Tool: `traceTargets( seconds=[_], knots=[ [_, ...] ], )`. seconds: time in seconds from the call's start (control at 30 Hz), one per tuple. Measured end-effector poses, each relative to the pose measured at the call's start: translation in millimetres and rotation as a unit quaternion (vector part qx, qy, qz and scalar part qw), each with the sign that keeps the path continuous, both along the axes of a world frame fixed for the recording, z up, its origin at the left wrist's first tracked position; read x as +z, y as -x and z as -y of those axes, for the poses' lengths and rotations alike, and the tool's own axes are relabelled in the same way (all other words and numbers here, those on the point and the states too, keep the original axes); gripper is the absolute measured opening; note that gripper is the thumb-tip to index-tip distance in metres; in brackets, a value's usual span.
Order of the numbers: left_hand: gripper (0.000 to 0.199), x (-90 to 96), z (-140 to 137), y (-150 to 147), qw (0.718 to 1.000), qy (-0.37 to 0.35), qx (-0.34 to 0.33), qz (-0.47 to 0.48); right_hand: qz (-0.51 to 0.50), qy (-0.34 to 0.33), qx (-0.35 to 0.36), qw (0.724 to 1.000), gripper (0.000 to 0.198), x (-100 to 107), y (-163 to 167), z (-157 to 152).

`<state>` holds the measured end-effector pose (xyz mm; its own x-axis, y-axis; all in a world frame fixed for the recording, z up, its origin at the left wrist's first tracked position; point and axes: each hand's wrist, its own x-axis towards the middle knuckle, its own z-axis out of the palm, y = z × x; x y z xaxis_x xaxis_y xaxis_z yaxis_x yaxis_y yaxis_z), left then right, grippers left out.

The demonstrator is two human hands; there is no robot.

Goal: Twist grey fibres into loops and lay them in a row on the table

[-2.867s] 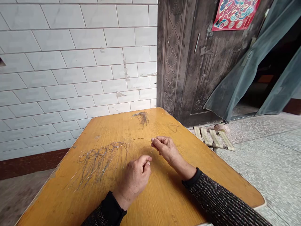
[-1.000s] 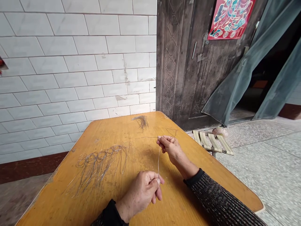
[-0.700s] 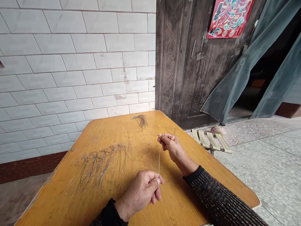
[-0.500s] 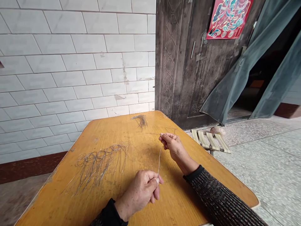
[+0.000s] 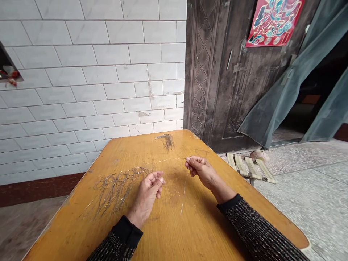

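Observation:
My right hand (image 5: 199,169), over the right half of the wooden table (image 5: 174,232), pinches a thin bent wire (image 5: 184,191) between thumb and fingertips. One length of that wire hangs down toward the tabletop, and the other points left. My left hand (image 5: 149,190) is to the left, apart from the wire, with fingers loosely curled and nothing visible in them. Beside it, on the left of the table, lies a row of looped wires (image 5: 116,185) with long loose ends, partly behind the hand. A smaller bundle of wires (image 5: 167,140) lies near the far edge.
Another thin bent wire (image 5: 202,151) lies beyond my right hand. A white tiled wall (image 5: 114,94) and a dark door (image 5: 214,87) stand behind the table. To the right are a low strap-seat stool (image 5: 251,167) and a grey curtain (image 5: 280,98).
My left hand has let go of the wire's lower end and moved left and away from me. My right hand keeps its pinch on the wire. The view has shifted slightly left.

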<state>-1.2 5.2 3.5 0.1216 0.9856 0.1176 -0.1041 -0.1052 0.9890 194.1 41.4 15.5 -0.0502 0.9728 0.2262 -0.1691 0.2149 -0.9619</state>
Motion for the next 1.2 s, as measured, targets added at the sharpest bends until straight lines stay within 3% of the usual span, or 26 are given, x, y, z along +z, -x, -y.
traceTargets(
  seconds=[0.13, 0.43, 0.67, 0.93, 1.2],
  knots=[
    [0.037, 1.4, -1, -1, 0.999, -0.006, 0.007, 0.048, 0.032, 0.004, 0.041, 0.999, 0.035, 0, 9, 7],
    [0.029, 0.2, -5, 2, 0.992, -0.052, 0.081, 0.086, 0.048, 0.027, 0.113, 0.992, 0.035, -7, 17, 9],
    [0.025, -1.4, -6, 3, 0.990, -0.080, 0.063, 0.099, 0.054, 0.013, 0.129, 0.990, 0.035, -8, 16, 8],
    [0.024, -5.1, -10, 2, 0.983, -0.067, 0.079, 0.153, 0.086, 0.003, 0.118, 0.989, 0.036, -7, 20, 10],
    [0.028, 1.0, -8, 0, 0.981, -0.046, 0.081, 0.169, 0.048, 0.032, 0.119, 0.991, 0.035, -10, 23, 11]
  ],
)
